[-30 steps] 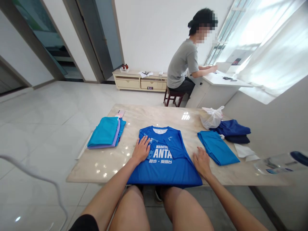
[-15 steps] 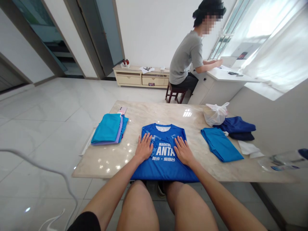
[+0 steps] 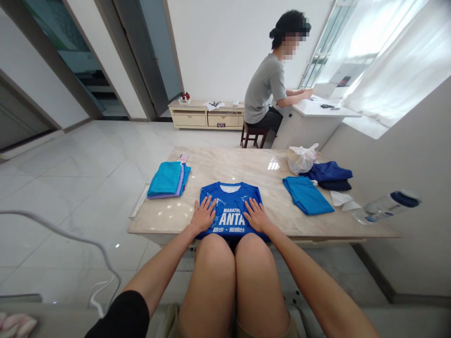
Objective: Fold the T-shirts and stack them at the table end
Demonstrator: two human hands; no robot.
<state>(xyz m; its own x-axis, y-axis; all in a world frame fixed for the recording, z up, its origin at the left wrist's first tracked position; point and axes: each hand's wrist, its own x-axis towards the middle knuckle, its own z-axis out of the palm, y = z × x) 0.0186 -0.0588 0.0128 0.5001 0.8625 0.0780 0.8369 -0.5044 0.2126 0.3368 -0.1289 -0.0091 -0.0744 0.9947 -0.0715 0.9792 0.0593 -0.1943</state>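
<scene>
A blue T-shirt with white lettering lies folded on the marble-look table, its collar pointing away from me. My left hand rests flat on the shirt's left side, fingers spread. On the right side of the chest, my right hand lies flat too, with its fingers apart. Neither hand grips the fabric. The shirt's lower edge is hidden behind my knees at the table's front edge.
To the left sits a stack of folded clothes beside a pink phone. At right are a folded teal garment, navy clothes, a white plastic bag and a clear bottle. Beyond, a person sits at a white desk.
My view has shifted back, so the table's front edge and bottle show more clearly. My knees have come together and now cover the shirt's lower edge. Both hands stay flat on the shirt.
</scene>
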